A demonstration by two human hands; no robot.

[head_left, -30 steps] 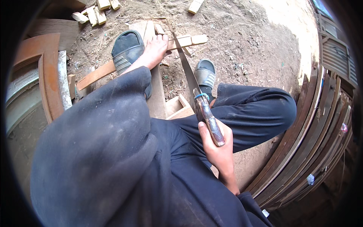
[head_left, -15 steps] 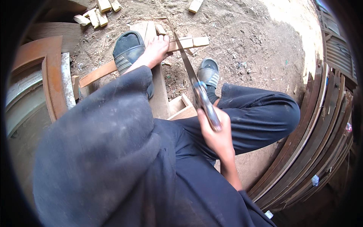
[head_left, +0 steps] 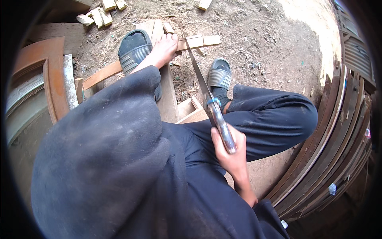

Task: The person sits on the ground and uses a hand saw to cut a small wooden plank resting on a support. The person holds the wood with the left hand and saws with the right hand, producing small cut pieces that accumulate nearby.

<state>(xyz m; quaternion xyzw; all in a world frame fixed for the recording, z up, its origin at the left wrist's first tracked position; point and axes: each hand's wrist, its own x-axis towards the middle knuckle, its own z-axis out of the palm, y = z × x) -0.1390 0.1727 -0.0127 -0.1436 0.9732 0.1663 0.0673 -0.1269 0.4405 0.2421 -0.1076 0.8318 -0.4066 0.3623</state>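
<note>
My right hand [head_left: 231,148] is closed round the handle of a handsaw [head_left: 203,85], whose long blade slants up and away to the left. Near its tip, the blade lies across a short wooden strip [head_left: 193,42]. Gripping that strip near its left end is my left hand [head_left: 165,48], fingers curled over it. The strip rests across a long wooden board [head_left: 169,93] running between my feet, and its right part juts out past the board. A small wooden block [head_left: 211,40] is in line with the strip's right end; whether they are joined I cannot tell.
Cut wood blocks [head_left: 101,16] lie on the dirt at the far left, another block [head_left: 205,4] at the top. An orange-brown wooden frame [head_left: 55,79] stands at left. Long planks [head_left: 318,147] are stacked along the right. My sandalled feet flank the board.
My right hand has drawn the saw back toward me, so less of the blade reaches past the strip. My left hand keeps its hold in nearly the same place.
</note>
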